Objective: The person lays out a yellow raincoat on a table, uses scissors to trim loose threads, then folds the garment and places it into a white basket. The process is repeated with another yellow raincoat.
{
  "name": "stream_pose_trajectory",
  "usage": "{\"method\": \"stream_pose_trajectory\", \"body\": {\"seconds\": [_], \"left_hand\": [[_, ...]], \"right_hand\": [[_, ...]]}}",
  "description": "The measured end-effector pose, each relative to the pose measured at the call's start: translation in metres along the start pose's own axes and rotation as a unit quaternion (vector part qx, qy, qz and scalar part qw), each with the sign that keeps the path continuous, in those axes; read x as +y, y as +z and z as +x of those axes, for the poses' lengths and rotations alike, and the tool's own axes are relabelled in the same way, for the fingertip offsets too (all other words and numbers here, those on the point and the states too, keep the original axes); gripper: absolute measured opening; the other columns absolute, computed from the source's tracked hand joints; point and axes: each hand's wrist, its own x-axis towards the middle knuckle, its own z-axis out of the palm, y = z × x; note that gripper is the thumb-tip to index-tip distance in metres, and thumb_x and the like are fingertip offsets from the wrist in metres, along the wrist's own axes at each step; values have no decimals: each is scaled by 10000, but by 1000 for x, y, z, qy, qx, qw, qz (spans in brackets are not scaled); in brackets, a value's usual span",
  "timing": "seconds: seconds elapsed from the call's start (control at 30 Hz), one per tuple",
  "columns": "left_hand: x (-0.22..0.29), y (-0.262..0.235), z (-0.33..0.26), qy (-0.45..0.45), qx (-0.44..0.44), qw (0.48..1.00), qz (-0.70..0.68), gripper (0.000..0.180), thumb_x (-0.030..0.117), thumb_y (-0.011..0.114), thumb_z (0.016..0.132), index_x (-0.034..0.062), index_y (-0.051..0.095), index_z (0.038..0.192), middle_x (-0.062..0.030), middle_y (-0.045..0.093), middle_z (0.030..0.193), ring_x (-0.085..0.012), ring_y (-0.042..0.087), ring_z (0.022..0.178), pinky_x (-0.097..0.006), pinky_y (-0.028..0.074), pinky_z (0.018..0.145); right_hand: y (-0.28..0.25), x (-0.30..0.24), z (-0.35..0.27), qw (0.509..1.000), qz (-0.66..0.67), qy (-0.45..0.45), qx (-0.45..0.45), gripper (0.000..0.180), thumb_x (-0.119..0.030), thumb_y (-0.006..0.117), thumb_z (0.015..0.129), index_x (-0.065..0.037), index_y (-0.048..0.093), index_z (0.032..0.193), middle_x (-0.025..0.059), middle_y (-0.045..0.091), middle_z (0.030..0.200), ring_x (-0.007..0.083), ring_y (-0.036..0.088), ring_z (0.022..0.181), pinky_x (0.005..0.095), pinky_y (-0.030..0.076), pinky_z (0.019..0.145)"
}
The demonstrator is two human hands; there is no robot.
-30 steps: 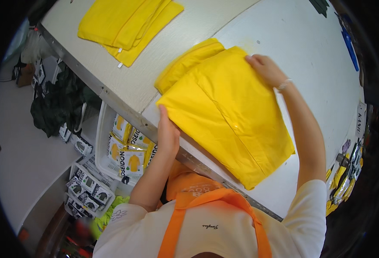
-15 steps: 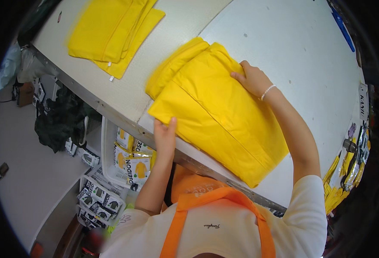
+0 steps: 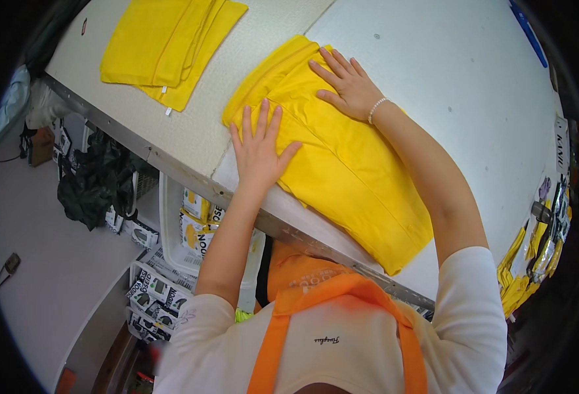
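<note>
Pressing evenly should smooth the yellow cloth (image 3: 362,190) best: left hand (image 3: 260,156) and right hand (image 3: 356,92) lie flat on it, fingers spread apart, gripping nothing.

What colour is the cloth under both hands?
The cloth is bright yellow, best seen in the head view.

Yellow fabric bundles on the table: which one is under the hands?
The central bundle has the left hand and right hand spread on it; the upper-left bundle has neither.
</note>
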Motion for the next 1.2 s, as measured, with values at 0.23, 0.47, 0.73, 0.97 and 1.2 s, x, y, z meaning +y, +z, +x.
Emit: {"method": "stream_pose_trajectory", "body": {"seconds": [0.23, 0.47, 0.73, 0.97, 1.2], "left_hand": [[60, -40, 0, 124, 46, 990, -56, 703, 516, 541, 820, 191, 336, 1409, -84, 242, 1489, -360, 149, 1373, -612, 92, 1056], [169, 22, -12, 232, -90, 963, -106, 675, 504, 511, 844, 220, 304, 1421, -68, 189, 1507, -322, 145, 1381, -573, 102, 1076], [158, 39, 23, 291, -110, 949, -42, 633, 506, 448, 882, 218, 294, 1424, -50, 158, 1517, -299, 110, 1393, -532, 81, 1096], [158, 55, 12, 363, -119, 920, -83, 587, 468, 422, 911, 180, 316, 1413, -75, 259, 1480, -289, 202, 1369, -500, 146, 1094], [183, 77, -66, 316, -105, 924, -190, 552, 422, 428, 922, 136, 352, 1387, -89, 343, 1429, -279, 301, 1315, -463, 232, 1066]], "right_hand": [[-95, 6, -119, 958, 116, 179, 190, 485, -289, 518, 910, -160, 394, 1360, 124, 395, 1393, 297, 327, 1305, 441, 237, 1080], [19, -27, -400, 747, 211, 567, 276, 563, -236, 487, 941, -44, 256, 1417, 199, 442, 1305, 269, 448, 1188, 380, 378, 977], [31, -79, -382, 593, 539, 517, 301, 756, -167, 520, 918, -78, 3, 1463, 95, 552, 1100, 119, 544, 892, 238, 458, 761], [-59, -118, -368, 629, 546, 384, 399, 818, -8, 558, 851, -90, 21, 1464, 149, 517, 1274, 180, 530, 1129, 270, 457, 887], [-149, -104, -270, 790, 402, 385, 256, 574, -130, 643, 810, -11, 404, 1318, 116, 640, 771, 176, 631, 713, 289, 494, 616]]}}
